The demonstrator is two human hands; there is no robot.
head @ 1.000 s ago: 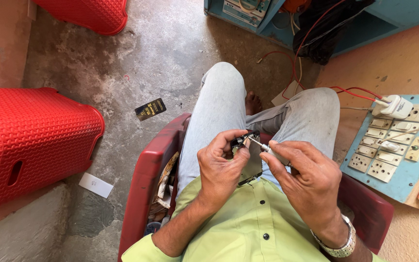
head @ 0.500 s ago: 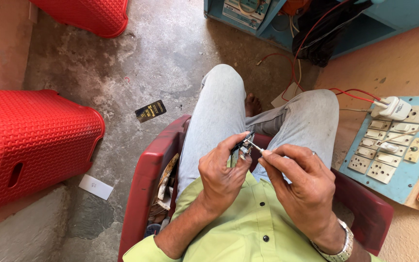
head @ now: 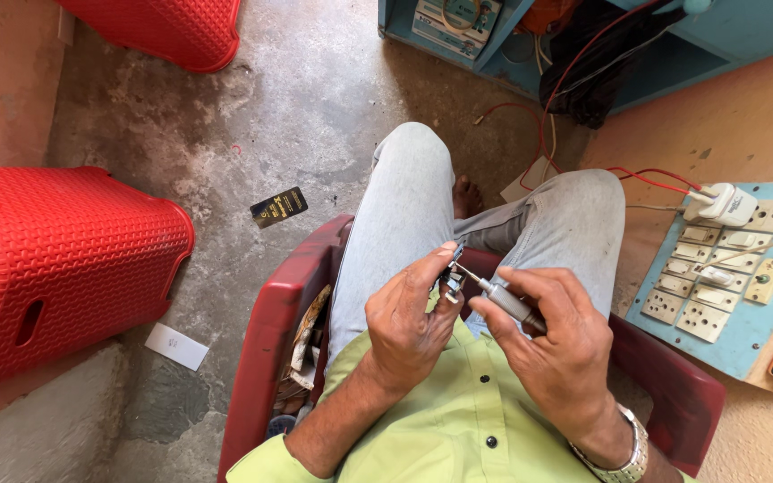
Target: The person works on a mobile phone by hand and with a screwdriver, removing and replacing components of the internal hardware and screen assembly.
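The person sat in a red plastic chair [head: 266, 358], and all positions below are given relative to that chair. Directly above its seat, over the lap, the left hand [head: 409, 322] held a small dark electrical fitting [head: 450, 283], its grip clamped on the part between thumb and fingertips. The right hand [head: 552, 344], just beside the left, had its grip closed around the grey handle of a small screwdriver [head: 498, 298], whose thin shaft ran up-left with the tip touching the fitting. In my judgement the step in hand was the turning of a small screw on the fitting; whether it was being tightened or loosened could not be told. The next move would call for the tip kept seated in the screw head, the left hand held steady, and short twists from the right fingers. To the right of the chair lay a blue switchboard [head: 740, 335] carrying pale switches and sockets, with a white plug [head: 722, 204] on red wires at its far end. To the left of the chair stood a red woven basket [head: 55, 268]; a small black card [head: 279, 207] lay on the concrete floor [head: 252, 116] beyond the chair.
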